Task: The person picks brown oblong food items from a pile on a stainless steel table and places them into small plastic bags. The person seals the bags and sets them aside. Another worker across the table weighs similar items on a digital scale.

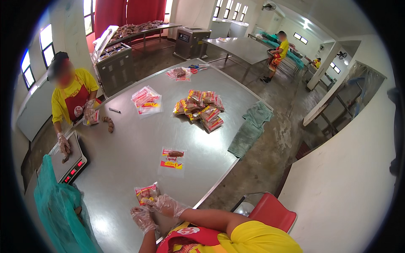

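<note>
My left hand (144, 218) and my right hand (166, 205), both in clear plastic gloves, meet at the lower edge of a printed plastic pouch of sausage (147, 193) at the near side of the steel table (133, 158). The fingers of both hands pinch the pouch's near end. Beyond them lies a flat printed pouch (171, 159) with one sausage (176, 154) on or in it; which of the two I cannot tell. A heap of filled sausage packs (202, 109) lies farther back, with flat printed pouches (147, 100) to its left.
At the left, a co-worker (74, 95) touches a pouch and a sausage by a digital scale (68, 158). A green plastic bag (57, 202) stands near left. A green cloth (251, 129) drapes over the right edge. A marker (115, 110) lies farther back; a red chair (273, 212) stands at right.
</note>
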### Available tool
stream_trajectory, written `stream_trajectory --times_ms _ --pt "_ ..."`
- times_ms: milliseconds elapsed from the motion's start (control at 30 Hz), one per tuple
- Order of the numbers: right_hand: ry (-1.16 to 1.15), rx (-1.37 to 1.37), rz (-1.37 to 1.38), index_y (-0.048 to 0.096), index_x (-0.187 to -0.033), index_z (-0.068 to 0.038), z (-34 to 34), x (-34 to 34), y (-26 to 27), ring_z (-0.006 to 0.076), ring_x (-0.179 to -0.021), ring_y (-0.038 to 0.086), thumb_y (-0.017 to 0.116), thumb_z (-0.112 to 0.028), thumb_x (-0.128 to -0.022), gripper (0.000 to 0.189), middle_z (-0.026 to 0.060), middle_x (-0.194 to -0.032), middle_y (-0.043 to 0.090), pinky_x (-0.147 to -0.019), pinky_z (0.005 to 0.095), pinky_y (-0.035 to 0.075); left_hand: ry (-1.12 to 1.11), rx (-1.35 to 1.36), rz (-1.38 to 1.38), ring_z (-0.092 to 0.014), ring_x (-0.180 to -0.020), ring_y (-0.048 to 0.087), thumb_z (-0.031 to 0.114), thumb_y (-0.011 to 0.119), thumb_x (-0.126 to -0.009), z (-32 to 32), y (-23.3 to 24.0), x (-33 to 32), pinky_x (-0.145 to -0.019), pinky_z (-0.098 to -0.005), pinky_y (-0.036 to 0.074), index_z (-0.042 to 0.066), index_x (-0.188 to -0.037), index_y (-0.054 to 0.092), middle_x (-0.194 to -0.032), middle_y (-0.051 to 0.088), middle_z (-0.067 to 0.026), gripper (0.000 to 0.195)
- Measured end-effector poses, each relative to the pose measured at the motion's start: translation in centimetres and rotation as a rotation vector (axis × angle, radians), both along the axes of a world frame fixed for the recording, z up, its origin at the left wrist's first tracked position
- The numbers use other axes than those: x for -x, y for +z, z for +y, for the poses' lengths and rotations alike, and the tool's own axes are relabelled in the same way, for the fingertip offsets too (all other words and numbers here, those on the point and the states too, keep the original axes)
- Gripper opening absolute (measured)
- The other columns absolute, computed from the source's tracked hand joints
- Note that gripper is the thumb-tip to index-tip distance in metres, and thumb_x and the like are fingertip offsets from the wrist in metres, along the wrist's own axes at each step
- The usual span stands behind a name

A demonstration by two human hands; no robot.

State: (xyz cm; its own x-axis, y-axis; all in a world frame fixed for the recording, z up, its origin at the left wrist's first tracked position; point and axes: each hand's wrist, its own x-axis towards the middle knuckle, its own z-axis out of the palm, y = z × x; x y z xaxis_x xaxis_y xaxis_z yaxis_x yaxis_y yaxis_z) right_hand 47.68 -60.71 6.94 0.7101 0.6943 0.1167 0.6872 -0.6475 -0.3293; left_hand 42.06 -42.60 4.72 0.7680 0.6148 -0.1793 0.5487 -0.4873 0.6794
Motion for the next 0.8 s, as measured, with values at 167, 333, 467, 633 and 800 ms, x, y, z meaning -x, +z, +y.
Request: stream_trajectory --times_ms 167,333,467,633,800 --pt "-0.072 -0.118 0.159 0.040 -0.181 -0.019 0.1 0.3 0.7 0.0417 -0.091 0.078 0.061 -0.010 -0.105 0.080 0.0283 -0.125 0.071 -0.084 0.0584 0.063 -0.121 -0.054 -0.330 -0.038 -0.135 0.066 0.009 0.074 -0.106 0.9 -3.7 -0.9 -0.118 -0.0467 0.056 0.005 -0.150 0.058 -0.148 0.063 -0.0188 0.047" --pt "-0.054 -0.280 0.127 0.041 -0.181 -0.020 -0.5 0.6 1.2 0.0437 -0.096 0.079 0.061 -0.005 -0.103 0.082 0.0289 -0.130 0.071 -0.086 0.0561 0.065 -0.247 0.300 -0.622 -0.032 -0.140 0.064 0.015 0.068 -0.116 -0.4 -5.0 -0.6 -0.121 -0.0438 0.054 0.007 -0.151 0.059 -0.146 0.064 -0.0149 0.037" --pt "-0.110 -0.226 0.241 0.037 -0.183 -0.023 -0.5 0.9 1.1 0.0474 -0.105 0.080 0.062 -0.006 -0.104 0.085 0.0352 -0.158 0.058 -0.093 0.0559 0.065 -0.283 0.177 -0.569 -0.026 -0.138 0.066 0.016 0.062 -0.120 -0.8 -2.9 -0.2 -0.120 -0.0427 0.056 0.010 -0.151 0.063 -0.148 0.067 -0.0101 0.032" --pt "-0.235 -0.406 0.081 0.039 -0.182 -0.024 -0.1 -0.8 2.8 0.0448 -0.098 0.081 0.060 -0.006 -0.106 0.081 0.0317 -0.158 0.062 -0.089 0.0536 0.067 -0.396 0.368 -0.614 -0.025 -0.129 0.074 0.013 0.062 -0.119 1.2 1.8 -1.2 -0.110 -0.0428 0.062 0.009 -0.136 0.077 -0.136 0.078 -0.0081 0.022" --pt "-0.440 -0.957 1.403 0.067 -0.160 -0.010 0.1 -3.7 4.8 0.0303 -0.076 0.081 0.054 -0.004 -0.109 0.053 0.0187 -0.122 0.081 -0.066 0.0462 0.067 -0.289 0.534 -0.279 -0.026 -0.105 0.082 0.016 0.068 -0.115 2.6 7.2 -1.0 -0.086 -0.0428 0.068 0.003 -0.119 0.083 -0.118 0.085 -0.0081 0.021"
